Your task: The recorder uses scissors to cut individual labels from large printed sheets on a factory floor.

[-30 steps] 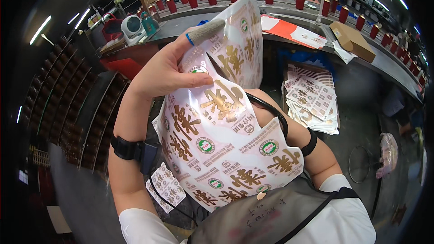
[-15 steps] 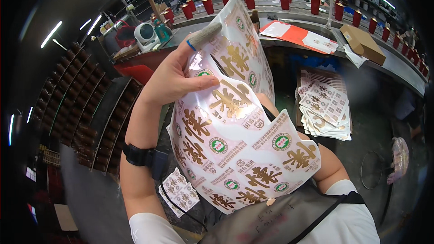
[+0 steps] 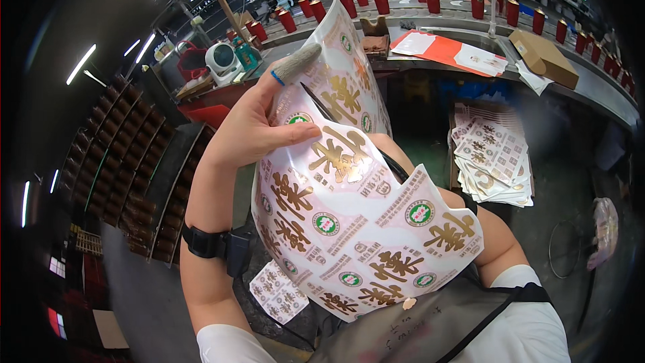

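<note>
Left hand point(image 3: 259, 128) grip pinches the label sheets point(image 3: 349, 222); right hand's grip is hidden behind them.

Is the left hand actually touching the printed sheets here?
Touching. The head view shows the left hand lying on the stack of printed sheets, with its thumb pressed flat across the front face and a capped finger along the upper edge.

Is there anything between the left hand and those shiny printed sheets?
No. The left hand presses straight on the printed sheets, thumb on the front. The right hand is hidden behind them.
</note>
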### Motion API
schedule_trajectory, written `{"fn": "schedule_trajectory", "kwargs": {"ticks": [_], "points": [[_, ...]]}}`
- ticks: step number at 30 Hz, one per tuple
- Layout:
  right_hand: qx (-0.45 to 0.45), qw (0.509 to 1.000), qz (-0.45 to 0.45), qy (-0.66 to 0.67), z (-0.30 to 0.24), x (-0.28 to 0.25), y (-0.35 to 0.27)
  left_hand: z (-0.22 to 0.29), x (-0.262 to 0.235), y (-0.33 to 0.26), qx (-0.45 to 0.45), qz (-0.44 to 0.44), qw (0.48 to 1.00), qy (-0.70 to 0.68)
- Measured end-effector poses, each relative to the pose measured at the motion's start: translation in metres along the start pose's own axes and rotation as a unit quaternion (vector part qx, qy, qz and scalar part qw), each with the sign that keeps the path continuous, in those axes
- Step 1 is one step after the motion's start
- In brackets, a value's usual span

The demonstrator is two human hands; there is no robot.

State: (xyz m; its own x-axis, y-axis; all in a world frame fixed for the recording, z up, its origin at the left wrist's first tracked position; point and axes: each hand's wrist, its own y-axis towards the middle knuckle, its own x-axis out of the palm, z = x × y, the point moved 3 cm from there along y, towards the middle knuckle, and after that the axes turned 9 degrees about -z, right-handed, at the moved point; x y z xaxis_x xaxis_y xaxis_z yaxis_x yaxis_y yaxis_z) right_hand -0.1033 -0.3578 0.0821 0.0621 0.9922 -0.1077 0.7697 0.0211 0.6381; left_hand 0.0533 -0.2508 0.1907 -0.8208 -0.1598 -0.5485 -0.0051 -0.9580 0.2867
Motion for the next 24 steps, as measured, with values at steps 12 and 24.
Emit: {"fn": "schedule_trajectory", "kwargs": {"ticks": [12, 24], "points": [[0.080, 0.995, -0.055, 0.004, 0.010, -0.010, 0.027, 0.012, 0.006, 0.002, -0.044, -0.028, 0.999, 0.000], [0.166, 0.985, -0.037, 0.022, 0.019, -0.013, 0.014, 0.008, 0.021, 0.000, -0.062, -0.057, 0.996, 0.042]]}}
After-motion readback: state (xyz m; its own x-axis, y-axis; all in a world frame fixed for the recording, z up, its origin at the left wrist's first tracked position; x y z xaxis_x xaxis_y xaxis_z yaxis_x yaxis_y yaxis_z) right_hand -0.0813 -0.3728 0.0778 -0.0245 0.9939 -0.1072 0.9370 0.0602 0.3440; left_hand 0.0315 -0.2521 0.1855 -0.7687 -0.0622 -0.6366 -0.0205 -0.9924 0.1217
